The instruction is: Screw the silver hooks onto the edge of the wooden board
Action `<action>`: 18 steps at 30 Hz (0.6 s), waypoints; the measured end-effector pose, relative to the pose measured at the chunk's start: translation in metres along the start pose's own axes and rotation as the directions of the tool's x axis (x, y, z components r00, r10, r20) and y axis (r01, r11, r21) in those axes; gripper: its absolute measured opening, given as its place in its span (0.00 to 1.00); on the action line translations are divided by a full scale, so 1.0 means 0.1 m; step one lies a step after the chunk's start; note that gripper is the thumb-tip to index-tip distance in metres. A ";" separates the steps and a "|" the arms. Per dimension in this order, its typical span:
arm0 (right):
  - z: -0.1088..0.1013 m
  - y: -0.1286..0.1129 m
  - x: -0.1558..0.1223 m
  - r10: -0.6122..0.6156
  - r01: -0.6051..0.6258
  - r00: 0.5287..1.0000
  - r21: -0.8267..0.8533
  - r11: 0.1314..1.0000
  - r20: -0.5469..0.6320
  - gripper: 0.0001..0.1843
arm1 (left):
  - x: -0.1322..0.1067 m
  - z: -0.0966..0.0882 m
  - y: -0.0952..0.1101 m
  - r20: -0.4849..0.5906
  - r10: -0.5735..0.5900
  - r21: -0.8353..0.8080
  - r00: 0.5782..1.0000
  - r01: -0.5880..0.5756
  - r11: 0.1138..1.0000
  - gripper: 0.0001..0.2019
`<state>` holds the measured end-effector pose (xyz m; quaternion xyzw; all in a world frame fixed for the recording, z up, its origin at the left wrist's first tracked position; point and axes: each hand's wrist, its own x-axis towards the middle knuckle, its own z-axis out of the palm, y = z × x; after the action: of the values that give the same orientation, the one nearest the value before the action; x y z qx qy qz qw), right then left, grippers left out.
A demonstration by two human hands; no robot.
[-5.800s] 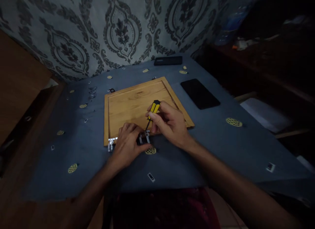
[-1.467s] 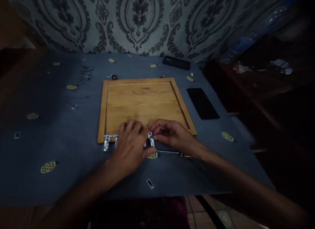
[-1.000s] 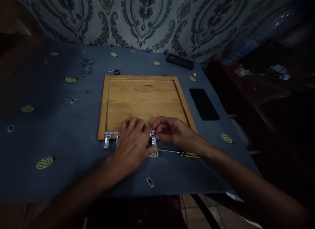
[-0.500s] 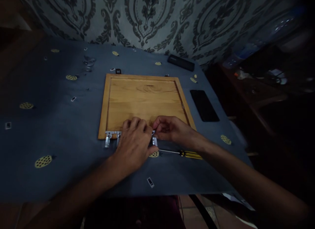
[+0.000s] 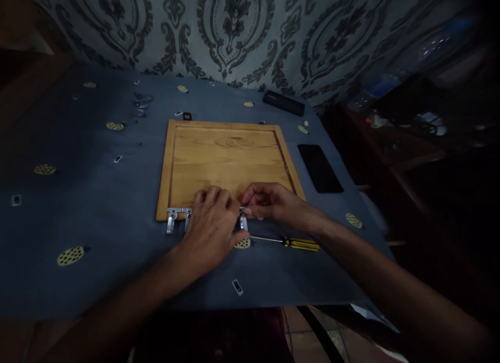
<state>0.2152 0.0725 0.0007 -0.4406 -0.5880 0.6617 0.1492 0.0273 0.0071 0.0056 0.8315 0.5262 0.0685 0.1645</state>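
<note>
A square wooden board (image 5: 226,160) with a raised rim lies on the blue cloth. Silver metal hooks sit along its near edge; the left hook (image 5: 171,221) is bare. My left hand (image 5: 213,227) lies palm down over the middle of that edge, fingers curled on the board and covering a hook. My right hand (image 5: 269,205) pinches the top of another metal hook (image 5: 244,221) right beside the left hand's fingertips. A yellow-and-black screwdriver (image 5: 289,241) lies on the cloth just below my right wrist, held by neither hand.
A dark phone (image 5: 320,167) lies right of the board and a black case (image 5: 283,102) sits near the patterned wall. Loose metal parts (image 5: 140,103) lie at the far left. A dark cluttered shelf stands beyond the table's right edge.
The screwdriver that my right hand held upright over the hook 5.8 s ago now lies on the cloth. Over the last second both hands have stayed at the hook, almost unmoved.
</note>
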 end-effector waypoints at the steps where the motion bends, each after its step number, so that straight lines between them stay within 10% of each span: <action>1: 0.01 -0.01 -0.04 -0.014 0.014 0.999 0.004 1.000 -0.034 0.19 | 0.00 0.00 0.00 -0.001 0.001 0.005 1.000 -0.001 1.000 0.22; 9: 0.01 0.17 -0.70 -0.291 0.104 0.841 -0.392 0.914 -0.456 0.16 | -0.01 0.01 -0.02 -0.045 0.015 -0.009 0.999 -0.015 1.000 0.17; 18: -0.16 0.86 -1.36 -0.414 -0.078 0.811 -0.777 0.625 -0.414 0.22 | -0.01 -0.02 -0.02 -0.040 -0.001 -0.023 0.999 0.000 1.000 0.16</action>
<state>0.3323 -0.0369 -0.0212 -0.5737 -0.7804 0.1735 0.1782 0.0247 0.0077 0.0066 0.8280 0.5286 0.0913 0.1633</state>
